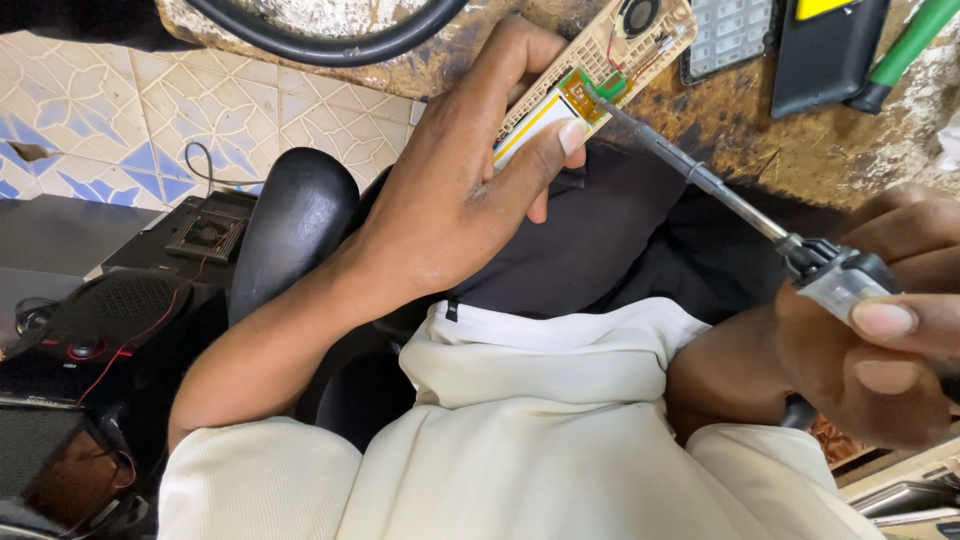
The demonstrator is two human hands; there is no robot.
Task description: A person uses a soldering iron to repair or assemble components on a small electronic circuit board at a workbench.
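Left hand (450, 190) fingers clamp circuit board (590, 75); right hand (880, 330) fingers grip soldering iron (700, 180); keypad (725, 35) nearby.

The left hand (450, 190) clasps a cream plastic phone frame (600, 60) at the edge of the worn brown tabletop (800, 140), thumb pressed on a white-and-yellow battery (535, 122). The right hand (880, 330) holds a soldering iron (700, 180), its tip touching the small green board (605, 90) on the frame. A grey keypad (728, 35) lies nearby.
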